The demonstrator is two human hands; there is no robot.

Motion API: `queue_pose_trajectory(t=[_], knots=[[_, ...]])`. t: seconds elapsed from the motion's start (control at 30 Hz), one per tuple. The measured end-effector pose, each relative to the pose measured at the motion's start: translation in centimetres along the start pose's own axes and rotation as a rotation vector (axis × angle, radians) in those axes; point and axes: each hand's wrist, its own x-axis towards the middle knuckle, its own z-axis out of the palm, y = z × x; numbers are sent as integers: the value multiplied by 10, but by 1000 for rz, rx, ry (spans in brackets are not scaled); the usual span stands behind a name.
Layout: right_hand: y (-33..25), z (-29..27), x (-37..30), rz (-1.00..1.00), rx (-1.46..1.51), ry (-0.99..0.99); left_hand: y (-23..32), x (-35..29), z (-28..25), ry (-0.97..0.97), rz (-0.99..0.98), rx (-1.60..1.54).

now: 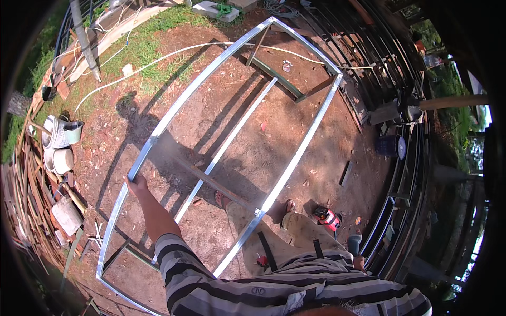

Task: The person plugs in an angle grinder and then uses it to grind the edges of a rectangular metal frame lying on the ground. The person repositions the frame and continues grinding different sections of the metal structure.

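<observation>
Across head view, I see long four-sided silver metal frame (290,159) above brown dirt ground (253,150), rusty-brown bar (219,184) across its middle. Left hand (139,186) clamped on frame's left rail, well apart from right hand (359,263). Right hand right of frame's near end, beside grey cylindrical object (354,243); I cannot tell if gripping. Red-and-black object (329,218) on ground, right of frame.

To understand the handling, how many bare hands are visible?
2: the left hand on the silver rectangular metal frame; the right hand, partly hidden, beside the grey-blue rounded object at lower right.
</observation>
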Motion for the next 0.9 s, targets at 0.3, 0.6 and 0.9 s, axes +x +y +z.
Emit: queue_pose_trajectory(t=[0.3, 0.6, 0.9], knots=[[6, -22, -26, 84, -4, -23, -9, -14, -17, -7, -32, 5], [25, 49, 96, -170, 96, 11, 12, -115, -37, 70, 62, -12], [22, 31, 195, -297, 210, -137, 31, -267, -54, -147, 125, 189]])
